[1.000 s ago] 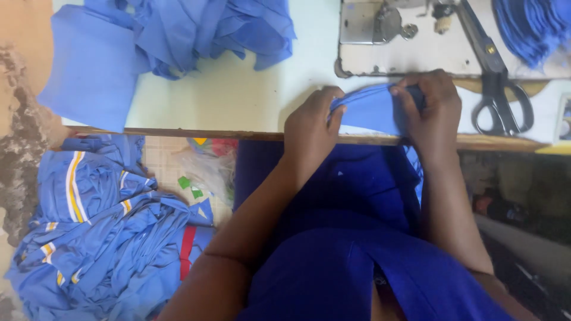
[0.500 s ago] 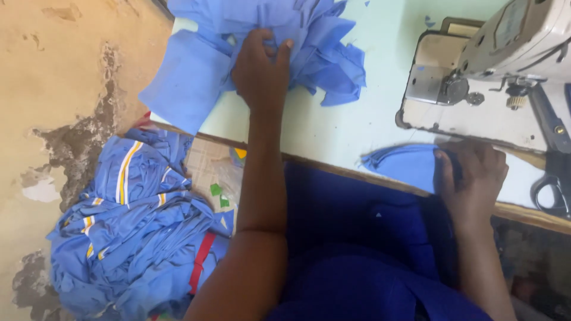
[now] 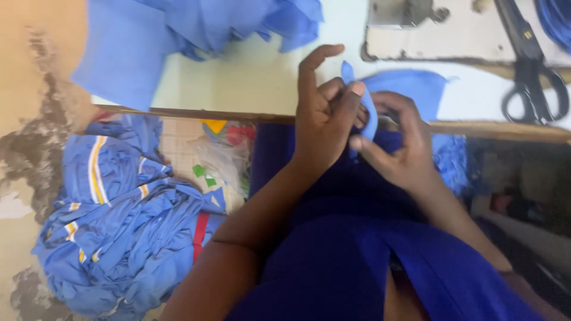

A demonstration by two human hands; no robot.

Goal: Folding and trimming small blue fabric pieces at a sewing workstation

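Note:
Both my hands meet at the table's front edge on a small blue fabric piece point(image 3: 416, 89). My left hand point(image 3: 324, 119) pinches a narrow folded strip of it between thumb and fingers, index finger raised. My right hand point(image 3: 401, 151) grips the same strip from below, fingers curled around it. The rest of the piece lies flat on the pale table point(image 3: 250, 77), just in front of the sewing machine base point(image 3: 440, 35).
A heap of blue fabric point(image 3: 196, 30) lies at the table's back left. Black scissors point(image 3: 529, 71) rest at the right. On the floor to the left sits a pile of blue garments with yellow and white stripes point(image 3: 119, 220). Coloured scraps point(image 3: 220, 154) lie under the table.
My left hand has come back from the fabric heap at the back left and joined the right hand on the small blue piece. The view has swung to the left.

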